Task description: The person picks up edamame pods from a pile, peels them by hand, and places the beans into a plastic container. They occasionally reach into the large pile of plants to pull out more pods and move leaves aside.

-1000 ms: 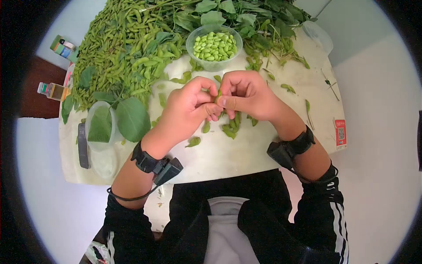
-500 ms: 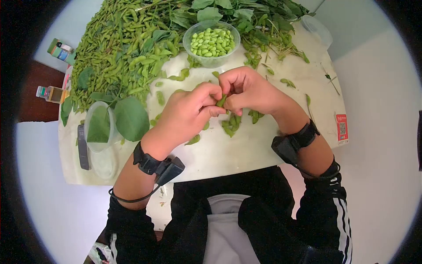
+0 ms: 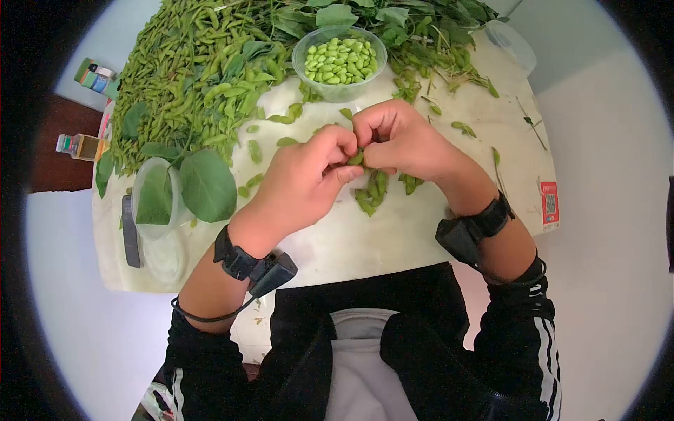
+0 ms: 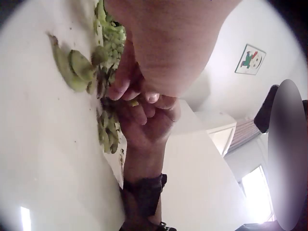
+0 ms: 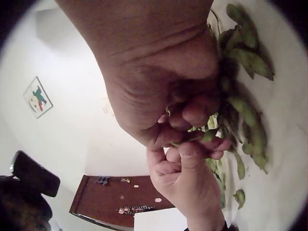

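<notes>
My left hand (image 3: pixel 298 172) and my right hand (image 3: pixel 408 146) meet just above the middle of the head view, both with fingers curled in, thumb and forefinger drawn nearly together. Between them I pinch one plump green bean pod (image 3: pixel 357 158), low over the cream-white tabletop (image 3: pixel 337 245). More loose green pods (image 3: pixel 372 193) lie right beside my fingers.

Above my hands, at upper centre, stands a round clear plastic bowl (image 3: pixel 344 94) with shelled pale-green beans (image 3: pixel 340 62) in it. A broad heap of unshelled green pods (image 3: pixel 182 91) fills the upper left.

At the right edge of the table I see a red-and-white card (image 3: pixel 550 202) printed with a square QR code; the small white lettering above the code is too blurred to read. At far left are a clear bottle of amber liquid (image 3: pixel 87 148) and a green, white and blue container (image 3: pixel 97 78); I cannot make out a brand on either. My black right sleeve (image 3: pixel 516 330) carries white stripes and white lettering, broken up by folds.
</notes>
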### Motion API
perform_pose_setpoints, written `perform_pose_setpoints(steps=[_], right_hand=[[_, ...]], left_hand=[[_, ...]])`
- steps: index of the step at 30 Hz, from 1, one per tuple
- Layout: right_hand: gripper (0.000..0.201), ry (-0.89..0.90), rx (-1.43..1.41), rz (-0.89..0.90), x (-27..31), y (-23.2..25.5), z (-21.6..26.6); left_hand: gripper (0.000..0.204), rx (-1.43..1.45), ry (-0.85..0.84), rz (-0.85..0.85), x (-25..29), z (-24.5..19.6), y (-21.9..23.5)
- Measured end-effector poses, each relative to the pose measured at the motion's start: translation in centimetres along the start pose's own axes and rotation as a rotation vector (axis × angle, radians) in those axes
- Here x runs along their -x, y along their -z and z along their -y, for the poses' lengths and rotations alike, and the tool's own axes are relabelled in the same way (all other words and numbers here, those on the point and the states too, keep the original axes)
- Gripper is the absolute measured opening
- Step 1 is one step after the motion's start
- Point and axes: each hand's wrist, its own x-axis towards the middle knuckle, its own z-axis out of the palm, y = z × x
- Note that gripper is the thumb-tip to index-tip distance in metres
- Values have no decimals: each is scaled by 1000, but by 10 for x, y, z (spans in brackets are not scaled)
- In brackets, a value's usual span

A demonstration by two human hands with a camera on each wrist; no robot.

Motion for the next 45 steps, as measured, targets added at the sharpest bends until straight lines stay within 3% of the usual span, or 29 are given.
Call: perform_pose_setpoints(steps=[1, 3, 6, 10, 16, 18, 21, 25, 27, 28, 30, 33, 34, 36, 39, 45], right_hand=[[11, 5, 0, 2, 0, -1, 1], [13, 2, -36, -62, 0, -5, 3], [14, 20, -54, -94, -1, -7, 1], [15, 37, -7, -132, -1, -4, -2], [19, 26, -182, -60, 2, -5, -3], [16, 188, -156, 19, 2, -5, -12], [21, 305, 3, 57, 4, -4, -12], [17, 400, 57, -53, -2, -5, -14], [8, 181, -193, -72, -1, -4, -7], [8, 174, -196, -74, 0, -5, -4], [8, 83, -575, -74, -2, -5, 4], [24, -52, -765, -75, 0, -6, 13], [24, -49, -767, -76, -1, -4, 11], [31, -39, -373, -52, -1, 1, 3], [23, -27, -156, -57, -1, -2, 1], [18, 26, -321, -124, -2, -13, 2]], left_hand=[[23, -6, -1, -1, 0, 1, 0], [18, 314, 90, 5, 0, 8, -3], [13, 568, 156, 17, -2, 10, -9], [14, 751, 227, 54, -3, 14, -6], [19, 1002, 333, 167, -3, 8, 5], [23, 1226, 355, 177, -1, 4, 2], [26, 1300, 374, 191, 0, 8, -2], [23, 1295, 339, 120, -8, 7, 16], [19, 1177, 291, -75, -9, 5, 16], [16, 1111, 315, -153, -10, 2, 14], [15, 1004, 309, -123, -7, 5, 14], [15, 876, 289, -79, -6, 9, 10], [16, 861, 278, -62, -6, 11, 8], [16, 825, 268, -55, -6, 15, 6], [16, 809, 264, -81, -6, 13, 4], [17, 833, 244, -170, -7, 13, 5]])
